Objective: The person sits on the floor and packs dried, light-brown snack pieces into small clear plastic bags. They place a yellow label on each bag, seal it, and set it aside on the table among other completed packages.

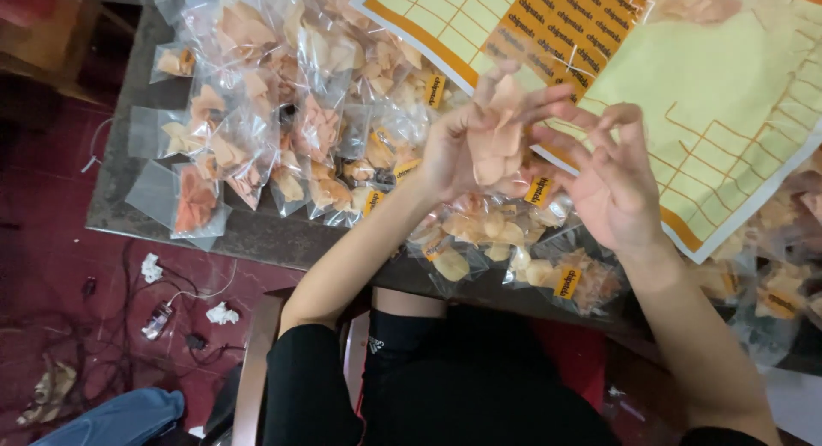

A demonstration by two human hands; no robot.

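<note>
the left hand [458, 151] holds a small clear plastic bag of chips [495, 138] up above the worktop [257, 232], its fingers closed around the bag's lower part. the chips inside are thin, flat, pale peach to pink pieces with uneven edges, bunched together and overlapping; the film is glossy and partly blurred, so its top edge cannot be made out. the right hand [612, 185] is just beside the bag, fingers spread and slightly curled, its fingertips [556, 95] at the bag's upper right side; whether they pinch the film cannot be told.

below and to the left of the hands, many similar packed bags [282, 121] lie heaped on the dark worktop, some with small yellow labels [567, 282]. a few hold darker orange chips, like the orange bag [195, 202] at the left edge of the pile. a large yellow printed sheet [719, 95] with orange borders and grid lines lies behind the hands, reaching to the right. the person wears black clothing [445, 377]. on the red floor [51, 223] at left lie tangled cables [111, 326] and crumpled paper scraps [221, 313].
</note>
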